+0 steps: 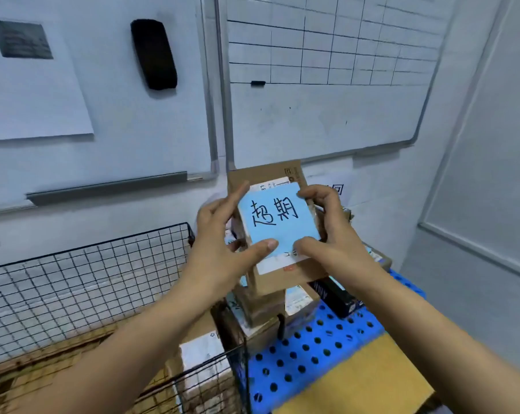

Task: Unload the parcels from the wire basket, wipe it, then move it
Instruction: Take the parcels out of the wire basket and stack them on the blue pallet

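Hands clamping cardboard parcel above parcel stack.
Left hand and right hand are gripping its sides, long axis upright; wire basket lying left, nearer left hand.

Light-blue note with black characters; brown parcel; black wire basket; blue perforated pallet.

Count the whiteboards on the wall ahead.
2: the left whiteboard, carrying a black eraser and a paper sheet; the right whiteboard, ruled with a grid. A framed panel far right may be another.
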